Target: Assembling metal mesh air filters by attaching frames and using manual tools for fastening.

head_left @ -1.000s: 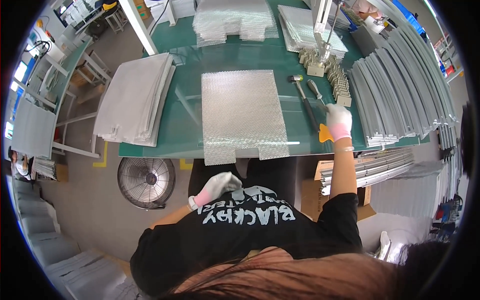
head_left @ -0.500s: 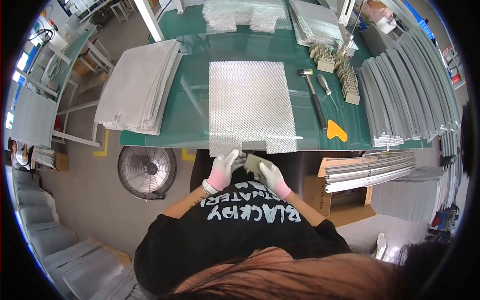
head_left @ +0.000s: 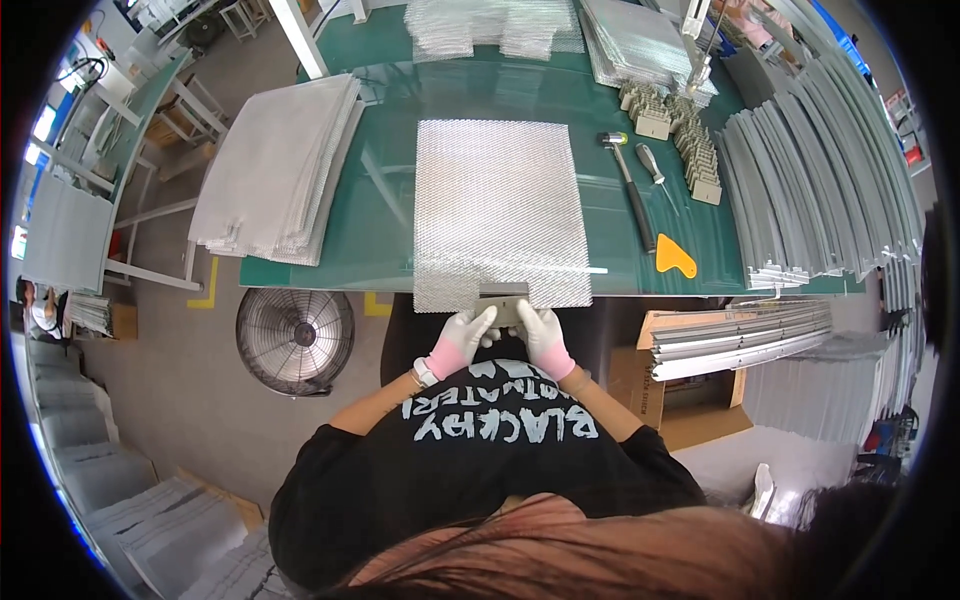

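Head cam: L hand (head_left: 460, 338) & R hand (head_left: 545, 340), both gloved, are clamped on opp. ends of a grey-beige bracket (head_left: 499, 312), held at the near-edge notch (head_left: 503, 289) of the silver mesh sheet (head_left: 500, 210); can't tell if it's touching the mesh. Step in hand is prob. lining up the bracket w/ that notch. Next move likely calls for holding it level & square, then an even push w/ both thumbs, w/o bending the thin mesh. Sheet lies flat on the green surface (head_left: 360, 255), near edge poking past it. Right of the sheet, near to far: orange scraper (head_left: 675, 257), hammer (head_left: 636, 205), screwdriver (head_left: 652, 165), rows of more brackets (head_left: 697, 165). Stacked pale sheets (head_left: 275, 170) sit to its left; more mesh (head_left: 490, 28) is piled beyond its far edge.
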Demonstrator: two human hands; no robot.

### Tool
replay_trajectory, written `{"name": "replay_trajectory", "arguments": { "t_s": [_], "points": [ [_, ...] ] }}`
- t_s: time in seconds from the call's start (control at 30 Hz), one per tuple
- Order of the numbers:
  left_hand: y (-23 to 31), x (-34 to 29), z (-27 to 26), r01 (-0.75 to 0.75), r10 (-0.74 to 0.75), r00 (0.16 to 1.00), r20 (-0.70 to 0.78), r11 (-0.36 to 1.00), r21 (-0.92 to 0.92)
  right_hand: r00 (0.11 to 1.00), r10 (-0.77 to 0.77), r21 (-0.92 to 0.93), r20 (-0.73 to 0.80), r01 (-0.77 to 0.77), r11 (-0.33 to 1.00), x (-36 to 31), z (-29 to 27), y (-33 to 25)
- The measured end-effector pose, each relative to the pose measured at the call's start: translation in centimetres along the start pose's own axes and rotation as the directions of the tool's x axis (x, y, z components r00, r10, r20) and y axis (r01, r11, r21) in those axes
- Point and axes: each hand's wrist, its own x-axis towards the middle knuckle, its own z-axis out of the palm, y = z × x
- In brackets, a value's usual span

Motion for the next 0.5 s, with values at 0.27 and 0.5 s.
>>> {"name": "replay_trajectory", "arguments": {
  "t_s": [0.27,0.5],
  "points": [
    [-0.08,0.03,-0.51,-0.039,0.042,0.998,0.037,0.997,-0.067,0.973,0.076,0.493,-0.218,0.043,0.869,-0.39,0.03,0.70],
    [-0.89,0.15,-0.98,0.081,-0.051,0.993,0.103,0.946,-0.315,0.971,0.101,0.582,-0.218,0.046,0.812,-0.73,0.04,0.56]
  ]
}}
